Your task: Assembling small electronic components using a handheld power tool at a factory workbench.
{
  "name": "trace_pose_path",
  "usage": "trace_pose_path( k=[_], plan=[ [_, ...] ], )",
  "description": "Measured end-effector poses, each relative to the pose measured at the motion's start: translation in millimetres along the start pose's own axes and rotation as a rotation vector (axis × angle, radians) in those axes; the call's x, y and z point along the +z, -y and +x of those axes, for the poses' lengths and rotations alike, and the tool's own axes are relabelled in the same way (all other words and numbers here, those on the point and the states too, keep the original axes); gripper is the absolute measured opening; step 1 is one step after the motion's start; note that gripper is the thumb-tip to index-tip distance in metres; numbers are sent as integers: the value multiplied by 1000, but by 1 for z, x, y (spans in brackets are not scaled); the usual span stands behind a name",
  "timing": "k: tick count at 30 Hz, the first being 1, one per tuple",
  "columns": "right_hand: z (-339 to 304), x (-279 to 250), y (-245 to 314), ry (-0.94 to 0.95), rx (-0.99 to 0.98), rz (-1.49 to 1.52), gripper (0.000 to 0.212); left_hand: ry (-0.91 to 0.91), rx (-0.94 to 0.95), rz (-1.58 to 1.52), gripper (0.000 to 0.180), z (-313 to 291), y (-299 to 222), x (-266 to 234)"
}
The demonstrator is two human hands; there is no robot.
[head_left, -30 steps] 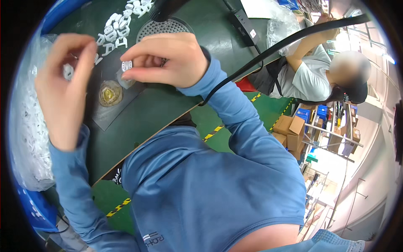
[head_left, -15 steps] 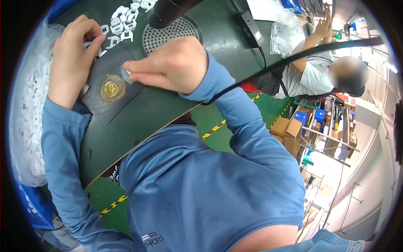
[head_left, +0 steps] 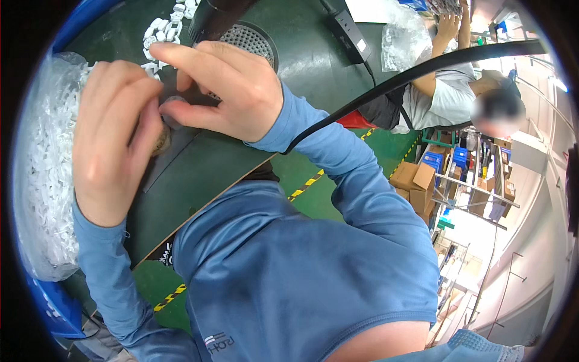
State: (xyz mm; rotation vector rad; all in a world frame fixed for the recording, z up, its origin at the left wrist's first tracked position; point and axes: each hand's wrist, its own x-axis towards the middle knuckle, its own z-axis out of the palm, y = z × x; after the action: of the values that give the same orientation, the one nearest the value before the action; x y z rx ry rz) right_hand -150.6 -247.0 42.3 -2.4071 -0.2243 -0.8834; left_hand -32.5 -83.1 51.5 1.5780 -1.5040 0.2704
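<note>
My left hand (head_left: 114,142) is at the left of the dark green worktable (head_left: 301,48), its fingers bent and its thumb drawn in toward them. Whatever lies between those fingertips is hidden. My right hand (head_left: 232,93) comes in close from the right, index finger stretched forward and thumb apart below it. A small translucent greyish piece (head_left: 173,104) shows between the two hands, by the right thumb tip. Partly covered by my left hand, a round amber-brown disc (head_left: 163,140) lies on a dark sheet (head_left: 172,160). Small white plastic parts (head_left: 161,33) are heaped beyond the hands.
A clear bag of white parts (head_left: 51,175) stands at the left. A dark tube (head_left: 214,21) hangs by a perforated round plate (head_left: 252,45). Behind are a black power strip (head_left: 350,36) and a plastic bag (head_left: 401,45). A black cable (head_left: 386,87) crosses the right; a co-worker (head_left: 452,90) sits beyond.
My left hand has moved nearer and to the right, over part of the disc. My right hand has opened from a pinch on the translucent piece and stretched its index finger toward the left hand.
</note>
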Motion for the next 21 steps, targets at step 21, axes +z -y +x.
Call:
trace_pose_path(
  k=[21],
  plan=[
    [43,-68,-47,433,305,315,23,-7,-310,-133,8,41,41,31]
  ],
)
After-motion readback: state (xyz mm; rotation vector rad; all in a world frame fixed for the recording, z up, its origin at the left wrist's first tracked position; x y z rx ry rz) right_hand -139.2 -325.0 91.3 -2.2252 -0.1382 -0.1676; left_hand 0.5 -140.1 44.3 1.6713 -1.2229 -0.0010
